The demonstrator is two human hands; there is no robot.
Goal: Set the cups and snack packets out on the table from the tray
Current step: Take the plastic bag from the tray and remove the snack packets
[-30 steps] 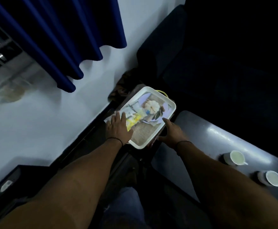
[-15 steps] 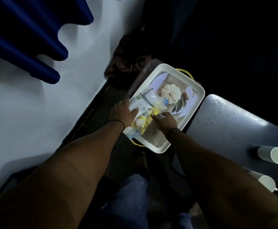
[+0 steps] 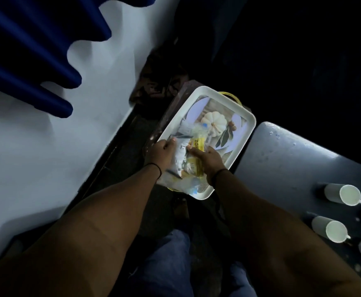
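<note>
Both hands are on the snack packets [image 3: 191,156] in the white tray [image 3: 249,118]. On one side, the left hand [image 3: 161,154] has a grip on the pile with its fingers curled around a white packet. On the other side, the right hand [image 3: 207,158] curls its grip over the yellow packet. Next to the tray is the gray desk [image 3: 282,159]. White cups [image 3: 342,194] stand on the desk, well apart from the tray.

yellow snack packet [image 3: 196,146], partly readable letters "ZO"
</note>
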